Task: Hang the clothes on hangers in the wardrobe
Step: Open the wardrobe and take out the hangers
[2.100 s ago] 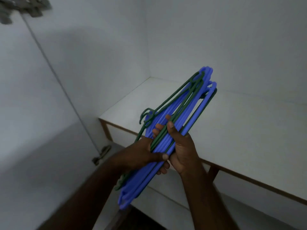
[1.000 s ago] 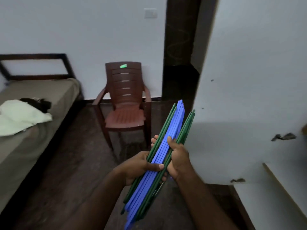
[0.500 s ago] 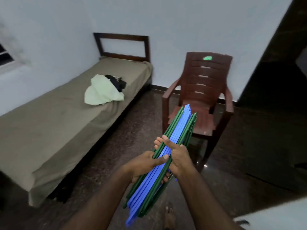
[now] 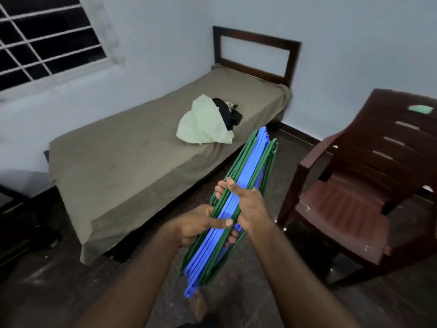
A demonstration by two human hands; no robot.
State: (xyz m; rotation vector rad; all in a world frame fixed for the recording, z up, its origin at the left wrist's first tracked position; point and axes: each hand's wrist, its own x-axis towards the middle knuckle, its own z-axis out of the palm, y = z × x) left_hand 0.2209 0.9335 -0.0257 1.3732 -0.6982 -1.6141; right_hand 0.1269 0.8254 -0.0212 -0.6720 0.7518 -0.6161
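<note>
"Hangers (image 4: pixel 256 159), green and blue: why are they held as one tight stack?"

"Probably so the whole lot goes at once to the clothes (image 4: pixel 203 125) heaped on the bed (image 4: pixel 132 162) ahead. The left grip (image 4: pixel 201 224) wraps the stack low, thumb across it. The right grip (image 4: pixel 248 207) clamps it just above. Both forearms reach forward, and the stack slants up and away from the body."

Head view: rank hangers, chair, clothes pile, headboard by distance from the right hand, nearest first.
1. hangers: gripped in the right hand.
2. chair: just to its right.
3. clothes pile: ahead-left, on the bed.
4. headboard: at the far wall.
</note>
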